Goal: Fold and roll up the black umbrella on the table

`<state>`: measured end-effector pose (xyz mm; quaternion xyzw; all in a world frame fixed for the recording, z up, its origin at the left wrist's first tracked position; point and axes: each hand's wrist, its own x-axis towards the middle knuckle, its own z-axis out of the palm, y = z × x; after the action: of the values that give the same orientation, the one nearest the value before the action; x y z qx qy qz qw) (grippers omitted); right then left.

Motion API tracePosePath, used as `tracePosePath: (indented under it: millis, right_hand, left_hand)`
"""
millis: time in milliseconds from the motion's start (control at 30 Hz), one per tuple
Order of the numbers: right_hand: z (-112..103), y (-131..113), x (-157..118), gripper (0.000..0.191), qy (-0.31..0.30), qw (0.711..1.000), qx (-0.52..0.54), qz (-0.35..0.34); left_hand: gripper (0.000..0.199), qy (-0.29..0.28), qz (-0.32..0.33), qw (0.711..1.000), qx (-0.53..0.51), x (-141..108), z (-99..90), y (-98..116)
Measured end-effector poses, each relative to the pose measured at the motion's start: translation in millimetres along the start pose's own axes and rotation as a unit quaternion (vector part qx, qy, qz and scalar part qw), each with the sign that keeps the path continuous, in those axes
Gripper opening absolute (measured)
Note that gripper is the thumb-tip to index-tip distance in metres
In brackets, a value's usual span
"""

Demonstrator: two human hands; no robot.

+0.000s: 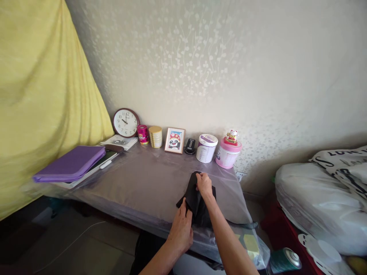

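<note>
A bunched black cloth or bag lies near the front edge of the plastic-covered table. My right hand pinches its upper part with closed fingers. At its lower left side is my left hand, with the fingers touching the black material and the forefinger stretched out over it; whether they grip a fold is hidden. Part of the black material passes behind my right forearm.
Along the wall stand a clock, a pink can, a yellow-lidded jar, a panda picture, a black device and two tubs. Purple folder at left; spray can at lower right.
</note>
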<state>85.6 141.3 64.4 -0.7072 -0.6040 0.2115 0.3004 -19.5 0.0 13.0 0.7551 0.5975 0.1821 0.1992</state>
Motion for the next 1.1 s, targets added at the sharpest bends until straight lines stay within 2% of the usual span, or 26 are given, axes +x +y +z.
tracePosePath:
  millis: [133,367,567,667,800,900,1100]
  right_hand:
    - [9.0,-5.6,-3.1,0.033,-0.019,0.999,-0.03,-0.001]
    - [16.4,-9.5,-5.3,0.031,-0.041,0.993,-0.106,-0.042]
    - [15.9,-12.6,-16.3,0.03,-0.048,0.984,-0.143,-0.092]
    - [15.3,-12.9,-21.1,0.029,-0.058,0.981,-0.148,-0.114]
    - [15.1,-10.5,-24.2,0.027,-0.075,0.979,-0.117,-0.148]
    - [11.7,-5.0,-30.6,0.025,-0.094,0.972,-0.058,-0.207]
    - [-4.0,19.4,-69.1,0.025,-0.049,0.923,0.079,-0.374]
  left_hand:
    - [0.063,-0.003,-0.014,1.0,0.004,-0.1,-0.3,-0.1]
    - [0.07,0.013,-0.038,0.999,0.007,-1.2,2.6,-5.7]
    - [0.066,0.073,-0.047,0.996,-0.028,-11.1,1.1,-10.4]
    - [0.072,0.073,-0.025,0.997,-0.016,-13.6,-5.1,-7.4]
    - [0.074,0.024,-0.029,0.997,0.065,-10.8,-13.6,-1.0]
    - [0.075,0.016,-0.042,0.996,0.081,-8.0,-14.5,1.2]
    - [0.07,0.024,-0.064,0.994,0.079,-7.6,-3.6,-2.4]
